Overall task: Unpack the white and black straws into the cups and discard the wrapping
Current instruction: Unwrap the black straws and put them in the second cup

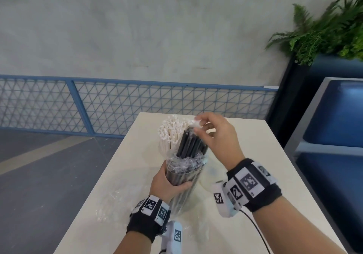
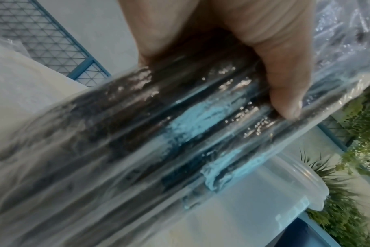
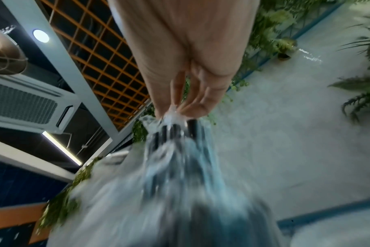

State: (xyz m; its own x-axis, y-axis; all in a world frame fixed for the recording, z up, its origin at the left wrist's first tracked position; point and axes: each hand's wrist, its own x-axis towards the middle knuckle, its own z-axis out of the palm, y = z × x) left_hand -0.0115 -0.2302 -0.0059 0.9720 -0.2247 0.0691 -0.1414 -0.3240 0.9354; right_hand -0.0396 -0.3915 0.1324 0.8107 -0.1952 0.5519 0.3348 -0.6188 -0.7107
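Note:
A bundle of black straws in clear plastic wrapping stands tilted above the cream table. My left hand grips the wrapped lower half of the bundle. At the top end, my right hand pinches a tuft of the wrapping, seen close in the right wrist view as wrapping over the straw tips. The upper black straws stick out bare of the bunched film. White straws stand in a cup behind the bundle, the cup mostly hidden. A clear empty cup lies beside the bundle.
A crumpled clear wrapper lies on the table's left part near the edge. Beyond the table run a blue mesh fence and a grey wall. A blue bench and a planter with ferns stand at the right.

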